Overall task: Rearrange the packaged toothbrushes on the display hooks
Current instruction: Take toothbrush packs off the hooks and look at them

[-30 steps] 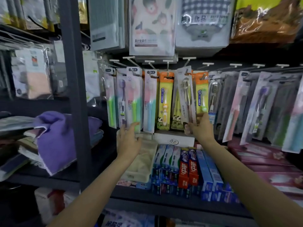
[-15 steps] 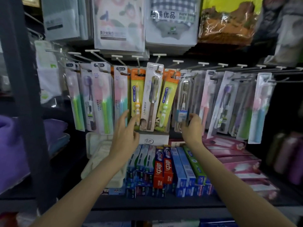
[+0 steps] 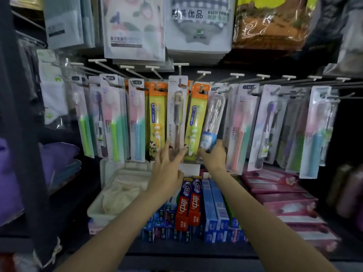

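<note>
A row of packaged toothbrushes hangs from metal display hooks (image 3: pixel 204 72) across the middle of the shelf. My left hand (image 3: pixel 169 163) pinches the bottom of a white-carded pack with a brown toothbrush (image 3: pixel 177 114), which hangs from the centre hook. My right hand (image 3: pixel 215 156) holds the lower end of a clear blister pack with a blue label (image 3: pixel 211 122), tilted to the right. Orange-and-yellow children's toothbrush packs (image 3: pixel 157 118) hang on either side of the brown one. Pink, green and blue brush packs (image 3: pixel 110 122) fill the hooks to the left and right.
Toothpaste boxes (image 3: pixel 188 205) stand on the shelf below my hands, with pink boxes (image 3: pixel 279 195) to the right and a white tray of cloth (image 3: pixel 117 193) to the left. Bagged towels (image 3: pixel 135 26) hang above. A dark shelf post (image 3: pixel 17 134) stands at the left.
The view has shifted right and closer. My left hand moved right from the pink-and-green packs to the brown toothbrush pack. My right hand moved from that pack to the clear blister pack.
</note>
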### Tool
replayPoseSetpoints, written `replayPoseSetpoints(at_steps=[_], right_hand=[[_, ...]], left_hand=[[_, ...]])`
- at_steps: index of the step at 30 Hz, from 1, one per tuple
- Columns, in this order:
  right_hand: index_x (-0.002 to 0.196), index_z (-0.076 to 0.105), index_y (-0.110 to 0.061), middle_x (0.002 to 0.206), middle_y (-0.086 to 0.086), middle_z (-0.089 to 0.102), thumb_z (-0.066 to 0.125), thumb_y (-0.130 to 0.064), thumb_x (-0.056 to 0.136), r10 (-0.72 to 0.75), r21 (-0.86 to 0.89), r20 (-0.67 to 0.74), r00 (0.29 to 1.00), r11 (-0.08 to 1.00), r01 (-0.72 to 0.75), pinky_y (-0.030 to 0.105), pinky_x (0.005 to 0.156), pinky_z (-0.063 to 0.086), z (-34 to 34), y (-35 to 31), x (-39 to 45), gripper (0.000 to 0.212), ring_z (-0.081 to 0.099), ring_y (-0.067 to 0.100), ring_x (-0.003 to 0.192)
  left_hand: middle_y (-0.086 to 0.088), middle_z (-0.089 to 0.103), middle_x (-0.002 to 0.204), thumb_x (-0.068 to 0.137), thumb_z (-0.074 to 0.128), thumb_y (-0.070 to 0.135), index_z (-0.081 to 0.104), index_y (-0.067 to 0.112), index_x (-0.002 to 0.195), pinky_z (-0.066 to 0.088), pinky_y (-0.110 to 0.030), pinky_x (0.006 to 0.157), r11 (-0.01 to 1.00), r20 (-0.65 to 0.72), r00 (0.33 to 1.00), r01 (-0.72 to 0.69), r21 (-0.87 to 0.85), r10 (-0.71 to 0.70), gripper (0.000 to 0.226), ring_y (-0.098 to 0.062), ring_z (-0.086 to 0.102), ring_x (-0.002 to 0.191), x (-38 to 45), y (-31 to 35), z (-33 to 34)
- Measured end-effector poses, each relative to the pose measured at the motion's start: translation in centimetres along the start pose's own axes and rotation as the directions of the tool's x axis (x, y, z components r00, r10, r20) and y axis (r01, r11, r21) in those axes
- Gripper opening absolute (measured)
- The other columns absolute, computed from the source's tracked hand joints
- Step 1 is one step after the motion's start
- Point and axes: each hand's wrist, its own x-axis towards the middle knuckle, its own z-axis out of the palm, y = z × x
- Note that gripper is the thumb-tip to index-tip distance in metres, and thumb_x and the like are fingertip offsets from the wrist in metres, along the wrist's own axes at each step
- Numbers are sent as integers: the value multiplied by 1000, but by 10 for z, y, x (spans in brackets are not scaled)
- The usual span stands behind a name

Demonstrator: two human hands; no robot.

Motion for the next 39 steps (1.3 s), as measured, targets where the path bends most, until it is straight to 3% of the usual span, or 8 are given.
replayPoseSetpoints(at_steps=[4,13,16,19,27,33,36,39], right_hand=[[120,40,-3,102,4,52,63,-12,87,-57,82,145,988,996,46,22,71,42,-11,-5,-19,41,51,13,89],[126,39,-2,120,15,57,64,-8,85,-70,3,263,962,997,71,34,88,50,-21,0,-27,49,57,28,107],[132,37,-1,129,14,46,58,-6,89,-272,-249,121,955,923,295,27,95,40,-41,8,-31,48,47,26,117],[126,46,-2,126,16,45,61,-4,83,-494,-455,-207,844,813,364,31,96,37,-72,11,-26,45,43,27,115],[131,35,-1,135,20,34,72,-24,79,-83,-179,-409,909,984,9,46,104,34,-110,29,3,68,35,36,124],[141,24,-4,142,13,40,74,-28,77,52,-82,-166,985,994,-66,52,110,28,-124,45,20,84,28,33,134],[141,24,-5,130,11,49,69,-20,83,46,23,-137,989,999,-43,40,102,39,-131,40,25,75,46,27,119],[139,26,-7,102,0,51,60,-8,89,-35,83,-114,993,996,44,24,72,45,-145,39,20,60,56,14,83]], left_hand=[[-1,-13,155,90,52,13,13,38,146,13,-48,113,998,17,999,47,-39,-46,72,-30,-5,142,4,1,4],[-4,0,156,90,51,11,16,34,146,19,-43,112,994,48,997,62,-94,-58,69,-33,6,140,4,11,8],[-4,4,155,91,50,12,18,32,146,21,-41,111,994,21,999,47,-98,-45,67,-30,9,140,-2,14,7],[-4,8,153,90,49,11,24,28,145,21,-36,110,997,-66,998,-11,-80,5,63,-26,12,138,-6,19,4],[-9,31,138,81,54,-1,49,10,125,33,-39,105,985,-295,953,-108,-132,65,45,-24,29,128,-5,46,12],[-7,34,134,83,52,1,48,10,126,38,-33,99,979,-268,954,-173,-110,138,44,-21,37,121,-4,60,24],[-6,39,131,84,51,1,45,9,129,36,-32,100,975,-246,960,-173,-139,136,47,-18,43,115,-1,70,29],[-4,40,132,86,48,3,38,12,135,33,-30,99,972,-218,965,-182,-152,147,50,-17,44,116,1,82,32]])
